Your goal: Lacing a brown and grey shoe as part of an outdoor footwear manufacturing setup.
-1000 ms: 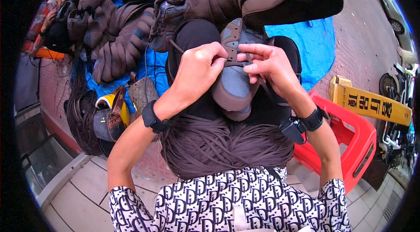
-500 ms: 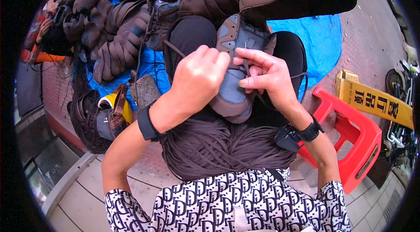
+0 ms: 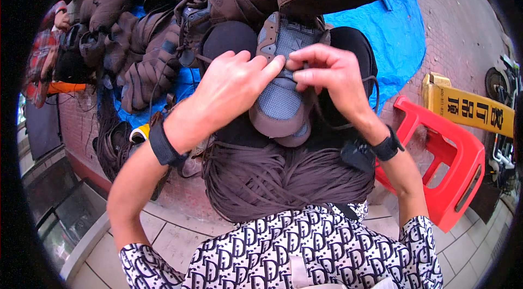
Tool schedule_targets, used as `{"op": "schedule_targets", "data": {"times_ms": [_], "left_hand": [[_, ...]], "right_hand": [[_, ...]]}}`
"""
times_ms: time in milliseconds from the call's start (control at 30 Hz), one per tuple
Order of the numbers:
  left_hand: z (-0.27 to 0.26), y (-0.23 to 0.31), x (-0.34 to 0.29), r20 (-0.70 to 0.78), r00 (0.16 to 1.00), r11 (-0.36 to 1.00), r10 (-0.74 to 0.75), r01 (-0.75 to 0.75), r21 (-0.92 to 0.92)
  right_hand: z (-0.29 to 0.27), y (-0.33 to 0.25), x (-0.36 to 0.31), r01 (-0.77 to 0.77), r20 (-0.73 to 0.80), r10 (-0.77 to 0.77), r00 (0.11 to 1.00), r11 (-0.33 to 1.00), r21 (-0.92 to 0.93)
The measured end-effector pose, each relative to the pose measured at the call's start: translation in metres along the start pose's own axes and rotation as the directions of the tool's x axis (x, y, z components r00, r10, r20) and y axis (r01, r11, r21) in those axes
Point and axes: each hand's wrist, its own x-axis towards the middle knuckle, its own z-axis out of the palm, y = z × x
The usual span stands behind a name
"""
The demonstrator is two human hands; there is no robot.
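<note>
A brown and grey shoe (image 3: 280, 103) rests toe toward me on my black-clad lap, above a thick bundle of brown laces (image 3: 283, 180). My left hand (image 3: 231, 90) and my right hand (image 3: 327, 73) meet over the shoe's tongue, fingertips pinched at the lacing area. A thin brown lace (image 3: 373, 98) loops down from under my right hand. Each wrist wears a black band. Whether a lace end sits between the fingertips is hidden.
A heap of brown shoes (image 3: 163, 32) lies on a blue tarp (image 3: 392, 32) ahead and to the left. A red plastic stool (image 3: 447, 163) stands at my right, a yellow sign (image 3: 468, 109) beyond it. A coil of laces (image 3: 111, 142) lies left.
Both hands have shifted up the shoe toward its tongue and their fingertips now meet. The view has moved closer to the shoe.
</note>
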Motion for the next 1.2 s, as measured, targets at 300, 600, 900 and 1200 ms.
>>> {"op": "schedule_targets", "data": {"times_ms": [300,600,900,1200], "left_hand": [[-0.012,-0.02,0.018,0.281,0.96,0.992,0.023,-0.057,0.113],[-0.004,-0.028,0.008,0.056,0.984,0.985,0.172,-0.172,0.006],[-0.003,-0.047,0.019,0.104,0.947,0.939,0.303,-0.277,-0.205],[-0.016,-0.058,0.041,0.251,0.893,0.907,0.374,-0.296,-0.299]], "right_hand": [[0.005,0.015,0.053,0.463,0.196,-0.434,0.88,0.684,-0.564],[0.003,-0.012,0.064,0.343,0.464,-0.05,0.885,0.743,-0.574],[-0.001,-0.012,0.061,0.108,0.391,0.093,0.915,0.88,-0.462],[-0.002,-0.014,0.061,-0.007,0.372,0.182,0.91,0.905,-0.425]]}}
